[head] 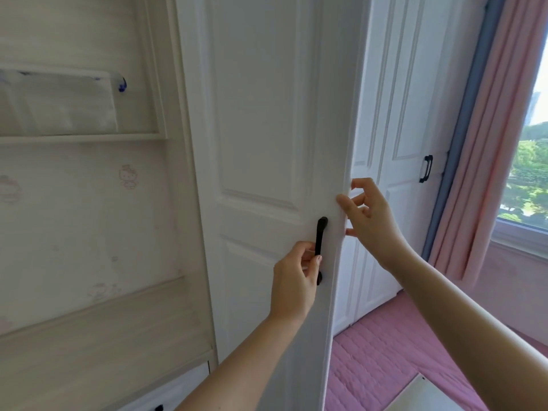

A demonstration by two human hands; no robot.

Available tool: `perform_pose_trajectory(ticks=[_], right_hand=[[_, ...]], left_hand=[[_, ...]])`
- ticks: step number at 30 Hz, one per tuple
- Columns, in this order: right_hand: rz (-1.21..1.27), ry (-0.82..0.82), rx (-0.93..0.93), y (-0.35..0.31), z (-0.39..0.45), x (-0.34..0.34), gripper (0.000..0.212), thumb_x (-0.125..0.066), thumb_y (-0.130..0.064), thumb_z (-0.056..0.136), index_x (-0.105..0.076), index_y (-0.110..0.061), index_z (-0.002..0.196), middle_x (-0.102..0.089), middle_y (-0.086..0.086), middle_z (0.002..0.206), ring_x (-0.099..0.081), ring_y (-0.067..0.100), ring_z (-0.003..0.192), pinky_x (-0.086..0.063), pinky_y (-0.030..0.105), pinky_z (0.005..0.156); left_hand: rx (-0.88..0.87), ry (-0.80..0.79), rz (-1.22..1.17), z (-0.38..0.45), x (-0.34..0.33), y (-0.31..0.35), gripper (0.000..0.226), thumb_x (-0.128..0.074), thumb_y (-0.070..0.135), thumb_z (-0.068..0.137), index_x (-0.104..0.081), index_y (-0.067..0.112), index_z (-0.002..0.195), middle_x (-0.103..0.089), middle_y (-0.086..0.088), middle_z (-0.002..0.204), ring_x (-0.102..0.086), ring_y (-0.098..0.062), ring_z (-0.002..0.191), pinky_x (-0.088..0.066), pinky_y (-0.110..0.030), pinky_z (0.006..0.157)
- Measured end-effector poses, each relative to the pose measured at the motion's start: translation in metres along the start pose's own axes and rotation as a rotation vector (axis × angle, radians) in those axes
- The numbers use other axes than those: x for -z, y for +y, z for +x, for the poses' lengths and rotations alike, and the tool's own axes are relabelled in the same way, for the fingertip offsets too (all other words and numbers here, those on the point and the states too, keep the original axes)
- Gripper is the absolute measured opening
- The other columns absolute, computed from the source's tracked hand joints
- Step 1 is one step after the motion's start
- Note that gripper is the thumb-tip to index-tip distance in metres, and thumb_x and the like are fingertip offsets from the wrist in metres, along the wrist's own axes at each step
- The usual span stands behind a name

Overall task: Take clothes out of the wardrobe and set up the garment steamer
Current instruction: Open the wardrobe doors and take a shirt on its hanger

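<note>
White panelled wardrobe door (267, 143) front and centre, swung partly open, free edge running down the middle-right of the shot. Left hand (293, 280) wrapped round the lower part of the black door handle (321, 238), fingers curled on it, thumb up along the front (top of the handle still poking out above the fist). Right hand (367, 215) up at the door's free edge just above and right of the handle, fingers bent and spread a bit, thumb and fingertips (342, 200) touching the edge; can't tell for sure whether actually gripping or just resting there. Second wardrobe door (397, 114) behind, closed, with its own black handle (426, 169) near its right edge. Pink curtain (486, 143) and window (530, 173) off to the right, pink quilted mat (385, 351) down at the bottom. Left side: pale shelf (83, 138) holding a whitish storage bag (59, 105), cartoon-cat wallpaper (129, 176) below. No clothes or steamer anywhere in view.
</note>
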State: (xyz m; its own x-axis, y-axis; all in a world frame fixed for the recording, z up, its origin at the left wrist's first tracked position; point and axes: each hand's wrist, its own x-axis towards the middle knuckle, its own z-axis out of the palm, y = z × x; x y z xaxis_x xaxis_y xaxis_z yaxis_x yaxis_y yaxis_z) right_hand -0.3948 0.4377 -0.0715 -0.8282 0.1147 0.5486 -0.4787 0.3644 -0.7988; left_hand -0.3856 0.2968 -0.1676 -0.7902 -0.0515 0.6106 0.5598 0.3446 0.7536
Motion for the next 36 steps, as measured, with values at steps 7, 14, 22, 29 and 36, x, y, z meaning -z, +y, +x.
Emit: perform_pose_trajectory(ticks=[7, 14, 22, 29, 36], right_hand=[[0.073, -0.063, -0.024, -0.027, -0.039, -0.014, 0.032, -0.064, -0.035, 0.089, -0.057, -0.024, 0.118, -0.067, 0.007, 0.101, -0.069, 0.022, 0.090, -0.061, 0.046, 0.069], [0.227, -0.240, -0.016, -0.054, -0.059, -0.023, 0.025, -0.065, -0.017, 0.091, -0.064, -0.014, 0.116, -0.074, 0.001, 0.094, -0.071, 0.013, 0.085, -0.061, 0.035, 0.069], [0.281, -0.442, -0.043, -0.069, -0.060, -0.039, 0.040, -0.068, -0.015, 0.087, -0.060, -0.033, 0.123, -0.071, -0.001, 0.104, -0.070, 0.015, 0.095, -0.061, 0.040, 0.074], [0.313, -0.540, -0.022, -0.080, -0.070, -0.058, 0.046, -0.067, -0.015, 0.089, -0.053, -0.039, 0.125, -0.063, -0.009, 0.109, -0.063, 0.015, 0.104, -0.062, 0.040, 0.070], [0.311, -0.560, 0.034, -0.087, -0.078, -0.082, 0.052, -0.068, -0.017, 0.088, -0.049, -0.036, 0.133, -0.060, -0.008, 0.115, -0.064, 0.005, 0.090, -0.057, 0.019, 0.065]], left_hand=[[0.022, 0.059, 0.163, -0.040, 0.035, 0.028, 0.018, -0.052, 0.033, 0.097, -0.057, 0.025, 0.112, -0.066, 0.011, 0.095, -0.062, -0.005, 0.085, -0.052, -0.019, 0.076], [0.059, 0.127, 0.181, -0.065, 0.055, 0.037, 0.039, -0.064, 0.041, 0.088, -0.049, 0.025, 0.121, -0.059, 0.013, 0.110, -0.058, -0.001, 0.096, -0.046, -0.006, 0.074], [0.086, 0.194, 0.131, -0.083, 0.084, 0.039, 0.045, -0.065, 0.037, 0.086, -0.050, 0.025, 0.126, -0.063, 0.015, 0.113, -0.059, 0.005, 0.105, -0.048, -0.011, 0.086], [0.138, 0.235, 0.047, -0.098, 0.108, 0.041, 0.045, -0.068, 0.027, 0.087, -0.049, 0.029, 0.128, -0.067, 0.013, 0.111, -0.064, 0.000, 0.102, -0.050, -0.014, 0.083], [0.172, 0.293, 0.084, -0.106, 0.126, 0.038, 0.049, -0.067, 0.021, 0.088, -0.049, 0.024, 0.134, -0.069, 0.008, 0.109, -0.066, -0.004, 0.098, -0.049, -0.013, 0.082]])
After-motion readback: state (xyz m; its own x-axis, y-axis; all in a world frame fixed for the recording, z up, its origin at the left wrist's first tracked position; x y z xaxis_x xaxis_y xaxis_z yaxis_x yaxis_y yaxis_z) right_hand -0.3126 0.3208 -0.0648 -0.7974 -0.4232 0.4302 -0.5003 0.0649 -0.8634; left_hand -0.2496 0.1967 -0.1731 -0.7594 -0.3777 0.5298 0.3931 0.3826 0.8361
